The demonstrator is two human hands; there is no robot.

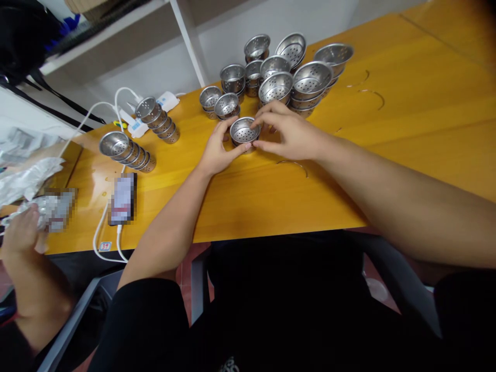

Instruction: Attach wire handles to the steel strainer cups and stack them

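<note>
Between my two hands stands a small perforated metal cup (245, 130), upright on the wooden table; a second rim seems to show under it. My left hand (220, 147) curves round its left side, with the thumb at the front. From the right, my right hand (289, 132) grips the same cup, fingertips on its rim and thumb low at the front. Just behind my hands are more perforated cups in short stacks, among them a small cup (227, 105) and a larger cup (276, 88).
Two leaning stacks of cups, a front stack (127, 151) and a back stack (158, 120), stand left near a white power strip (135, 124). A phone (123, 199) with a white cable lies closer. At far left is another person's hand (23, 230) by plastic bags (29, 175).
</note>
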